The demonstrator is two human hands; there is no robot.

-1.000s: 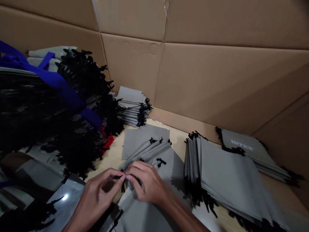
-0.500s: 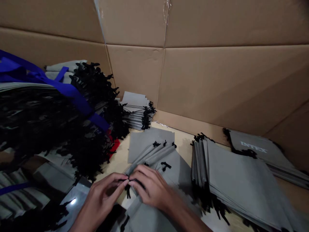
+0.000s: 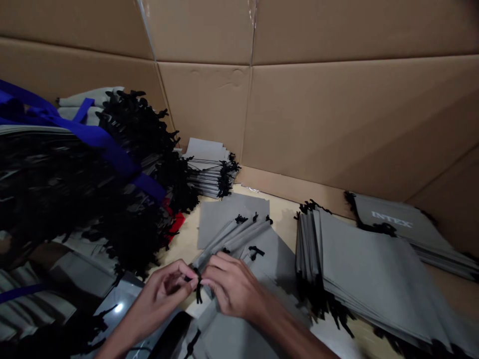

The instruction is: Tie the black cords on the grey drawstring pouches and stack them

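My left hand and my right hand meet at the bottom centre, fingertips pinched together on a black drawstring of a grey fabric pouch lying beneath them. The cord's knotted end dangles just below the fingertips. Right behind my hands lies a small fanned pile of grey pouches with black cord knots on the pale tabletop.
A tall heap of pouches with black cords, bound by a blue strap, fills the left. A small stack stands at the back. Two stacks lie right, one printed INTEX, one plain. Cardboard walls enclose the space.
Both hands stay pinched on the cord and have shifted slightly; the cord's end now hangs lower between the fingertips. The camera view moved a little.
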